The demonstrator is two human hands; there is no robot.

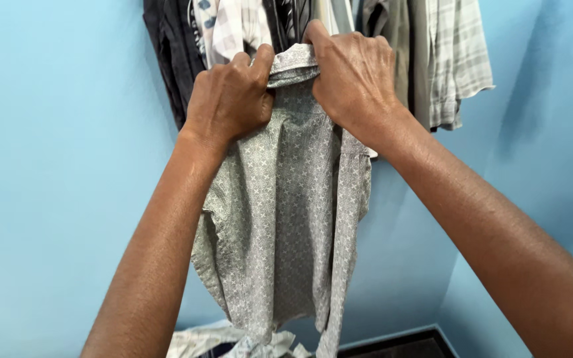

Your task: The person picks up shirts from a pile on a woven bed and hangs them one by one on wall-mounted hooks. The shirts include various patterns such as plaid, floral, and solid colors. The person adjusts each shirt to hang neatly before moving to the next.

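A grey shirt [286,219] with a small white pattern hangs down in front of me, its hem near the bottom of the view. My left hand [230,99] grips the left side of its collar. My right hand [356,76] grips the collar's right side, thumb pressed over the top edge. Both hands hold the shirt up close to a row of hanging clothes.
Several garments hang at the top: dark ones [177,46] on the left, a checked shirt [237,23] in the middle, a pale plaid shirt [459,59] on the right. Light blue walls [54,166] meet in a corner. Crumpled cloth [200,338] lies low, by a dark floor [406,346].
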